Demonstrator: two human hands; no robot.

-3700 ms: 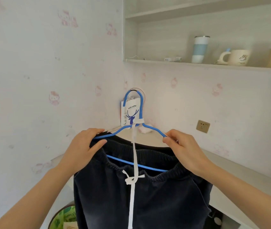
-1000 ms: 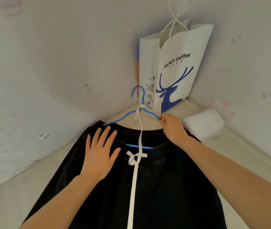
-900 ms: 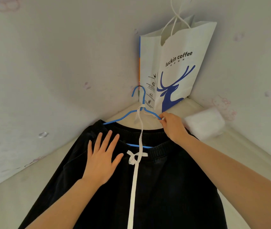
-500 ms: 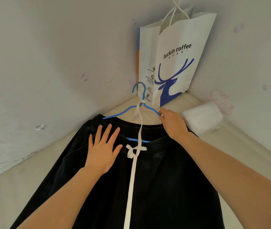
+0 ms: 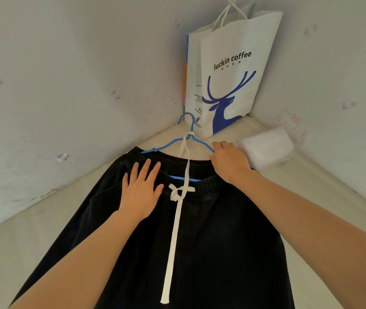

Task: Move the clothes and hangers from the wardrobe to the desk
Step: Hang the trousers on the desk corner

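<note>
Desk (image 5: 32,237) surface runs into a corner where two papered walls meet at about 12 o'clock, so the free room narrows toward the far end. Bare strips of the top show at 9 o'clock and at 3 o'clock, either side of the dark trousers (image 5: 211,253), which lie flat along the middle with the waistband toward the corner. The blue hanger (image 5: 166,147) is threaded through the waistband, its hook pointing to 12 o'clock and reaching to the base of a white paper bag (image 5: 233,74) printed with a blue deer, which stands upright in the corner; whether hook and bag touch cannot be told. A white drawstring (image 5: 175,230), knotted below the waistband, trails down the cloth toward 6 o'clock.

The left hand (image 5: 140,192) lies palm down on the trousers just left of the knot, fingers spread. The right hand (image 5: 230,162) has its fingers curled at the hanger's right shoulder; the exact grip is hidden. Just beside it, at 2 o'clock, lies a white soft pack (image 5: 267,150) against the right wall, closing that side.
</note>
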